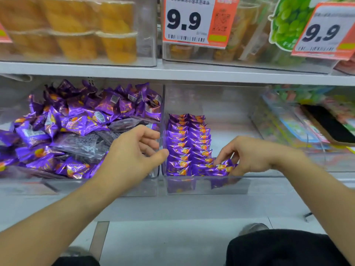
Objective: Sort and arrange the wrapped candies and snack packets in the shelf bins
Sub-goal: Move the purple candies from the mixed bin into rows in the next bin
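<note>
A white shelf (172,72) runs across the view, and beneath it two clear bins stand side by side. The left bin (99,187) is heaped with a loose pile of purple wrapped candies (76,121), lying at every angle, with a few duller greyish-purple packets (80,144) mixed in near the middle. The right bin (207,187) holds two tidy rows of the same purple candies (188,143), packed upright against its left wall, while the rest of its floor is bare. Above the shelf, clear boxes hold orange fruit cups (92,31), and two price tags (189,20) read 9.9. Farther right, colourful packets (299,121) lie blurred. The left hand (134,150) hovers over the front right corner of the left bin, its fingers loosely curled and holding nothing. The right hand (247,156) reaches into the right bin at the front and pinches a single purple candy (222,167) just beside the near end of the rows.
</note>
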